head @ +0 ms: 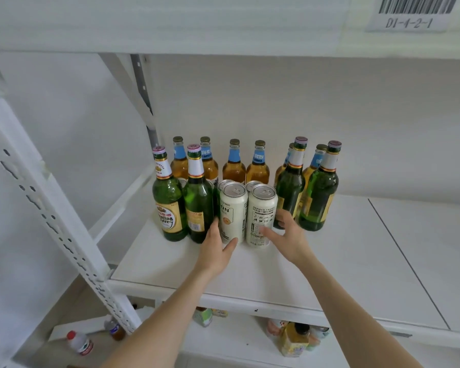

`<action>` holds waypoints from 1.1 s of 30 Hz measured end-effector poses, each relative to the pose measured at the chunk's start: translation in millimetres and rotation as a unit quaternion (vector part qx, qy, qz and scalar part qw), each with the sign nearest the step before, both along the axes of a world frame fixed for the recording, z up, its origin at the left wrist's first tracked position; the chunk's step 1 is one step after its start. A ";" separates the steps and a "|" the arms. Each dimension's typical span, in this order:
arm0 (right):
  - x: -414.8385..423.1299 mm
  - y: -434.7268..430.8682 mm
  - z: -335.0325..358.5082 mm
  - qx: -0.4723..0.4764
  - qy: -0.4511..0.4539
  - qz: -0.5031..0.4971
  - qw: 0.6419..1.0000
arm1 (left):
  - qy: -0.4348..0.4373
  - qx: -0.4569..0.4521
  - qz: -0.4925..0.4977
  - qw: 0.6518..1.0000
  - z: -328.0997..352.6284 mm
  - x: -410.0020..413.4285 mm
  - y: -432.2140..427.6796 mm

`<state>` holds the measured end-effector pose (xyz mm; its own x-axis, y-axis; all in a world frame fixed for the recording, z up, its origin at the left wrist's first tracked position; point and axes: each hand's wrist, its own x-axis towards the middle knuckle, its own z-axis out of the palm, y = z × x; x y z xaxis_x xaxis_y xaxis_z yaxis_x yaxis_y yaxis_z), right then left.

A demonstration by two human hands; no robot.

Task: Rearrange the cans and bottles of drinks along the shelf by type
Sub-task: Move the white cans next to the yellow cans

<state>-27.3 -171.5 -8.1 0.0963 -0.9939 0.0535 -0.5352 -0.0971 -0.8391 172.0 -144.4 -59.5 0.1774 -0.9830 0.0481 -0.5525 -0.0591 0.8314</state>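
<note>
Two white cans stand side by side at the front of a white shelf: the left can and the right can. My left hand wraps the left can's base, thumb across its front. My right hand cups the right can's lower right side, fingers spread. More can tops show behind them. Two green bottles stand left of the cans, two more green bottles to the right. Several amber bottles with blue neck labels line the back.
A white perforated upright slants down the left. The shelf runs on to the right past a seam. Another shelf with a barcode label hangs overhead. Below, small bottles and drinks stand on a lower level.
</note>
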 end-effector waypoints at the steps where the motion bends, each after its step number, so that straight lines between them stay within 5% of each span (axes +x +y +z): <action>1: 0.2 -5.0 1.7 0.013 -0.034 0.012 0.999 | 0.015 0.011 -0.003 1.000 -3.8 0.7 -4.9; 20: -1.7 -29.4 6.0 0.065 -0.216 0.105 0.969 | 0.189 0.041 -0.007 0.981 -3.4 3.2 -30.3; 33: 10.4 10.0 11.8 0.141 -0.306 -0.004 0.941 | 0.247 0.080 -0.030 0.965 14.6 18.7 17.5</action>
